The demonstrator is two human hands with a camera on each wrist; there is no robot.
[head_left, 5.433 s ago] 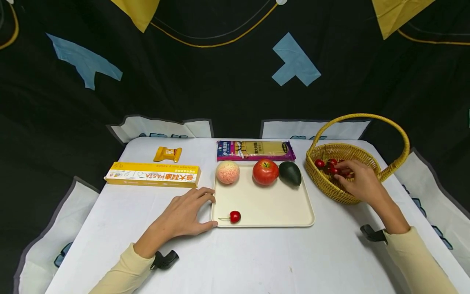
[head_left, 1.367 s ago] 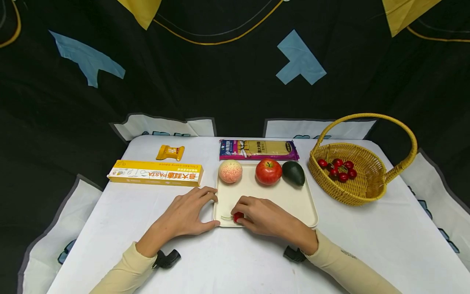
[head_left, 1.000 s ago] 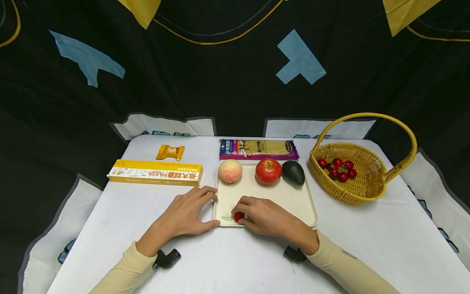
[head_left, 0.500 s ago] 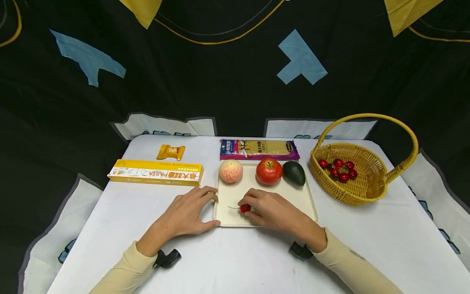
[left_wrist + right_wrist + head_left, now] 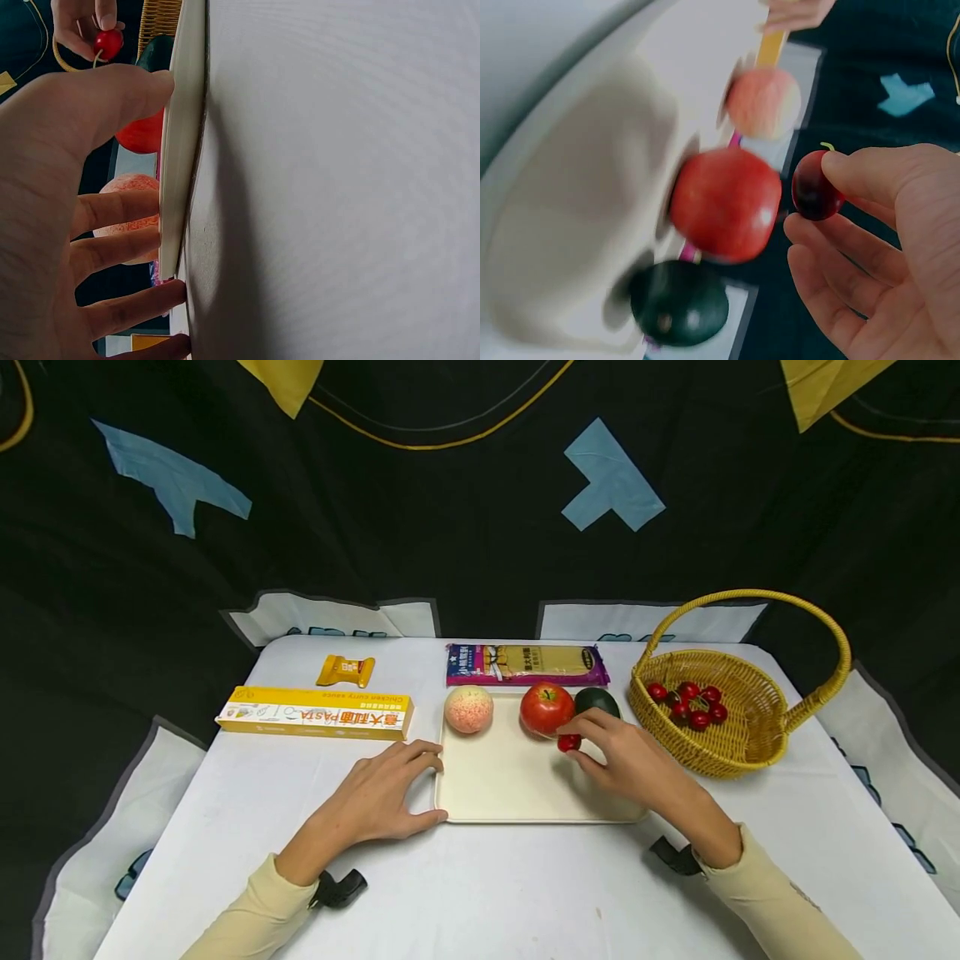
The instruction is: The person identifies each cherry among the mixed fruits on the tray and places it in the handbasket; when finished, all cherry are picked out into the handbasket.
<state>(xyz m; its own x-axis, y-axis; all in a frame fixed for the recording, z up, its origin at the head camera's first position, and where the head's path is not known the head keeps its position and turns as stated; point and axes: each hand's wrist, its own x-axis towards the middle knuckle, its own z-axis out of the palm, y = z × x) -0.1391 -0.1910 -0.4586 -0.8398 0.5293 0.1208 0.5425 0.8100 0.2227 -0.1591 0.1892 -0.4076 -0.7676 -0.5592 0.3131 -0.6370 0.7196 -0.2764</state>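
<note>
Above the right half of the cream tray [image 5: 517, 785], my right hand [image 5: 633, 760] pinches a red cherry [image 5: 568, 742] with a thin stem between thumb and fingers. In the right wrist view the cherry [image 5: 814, 185] hangs clear of the tray floor. My left hand [image 5: 382, 792] rests at the tray's left side, thumb [image 5: 139, 94] and fingertips touching its rim. Along the tray's far side sit a speckled peach [image 5: 468, 709], a red apple [image 5: 546, 709] and a dark green avocado [image 5: 596, 701], which my right hand partly covers in the head view.
A wicker basket [image 5: 738, 739] with a tall handle stands right of the tray, several cherries [image 5: 693, 703] inside. Behind the tray lies a purple noodle packet [image 5: 528, 665]. A yellow pasta box [image 5: 315, 712] and a small orange wrapped snack [image 5: 346, 671] lie at the left.
My right hand went from the basket to the cherry at the tray's near left corner, picked it up, and carried it right and away toward the avocado. The left hand stays put.
</note>
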